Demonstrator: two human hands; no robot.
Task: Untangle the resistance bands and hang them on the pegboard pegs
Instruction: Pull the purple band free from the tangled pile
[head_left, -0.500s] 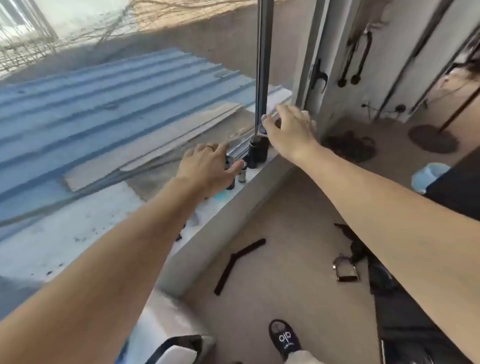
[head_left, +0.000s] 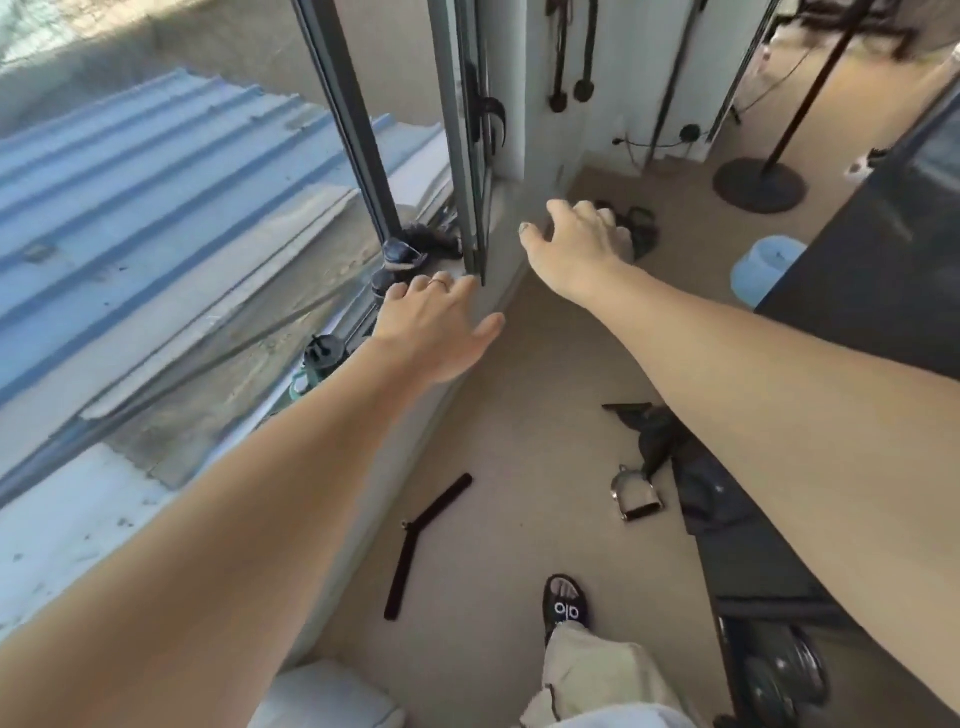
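Half a second ago my right hand (head_left: 579, 244) was up on the dark window frame (head_left: 358, 130) at the sill and my left was closing around the small things there; now both have come off — the right has swung out past the sill's corner toward the dark tangle (head_left: 641, 228) on the floor by the wall, which I take to be the resistance bands. So the window business looks finished and the real job is about to begin.

My right hand hovers with fingers spread and slightly curled, holding nothing, just short of that tangle (part of it hides behind my knuckles). My left hand (head_left: 434, 325) is flat and open, empty, its fingertips resting at the sill (head_left: 498, 291) edge near a black-capped bottle (head_left: 402, 252). More gear lies behind me on the floor: a metal stirrup handle (head_left: 636, 493) and a black strap (head_left: 423, 540). Two black handles (head_left: 571, 67) already hang on the wall above.
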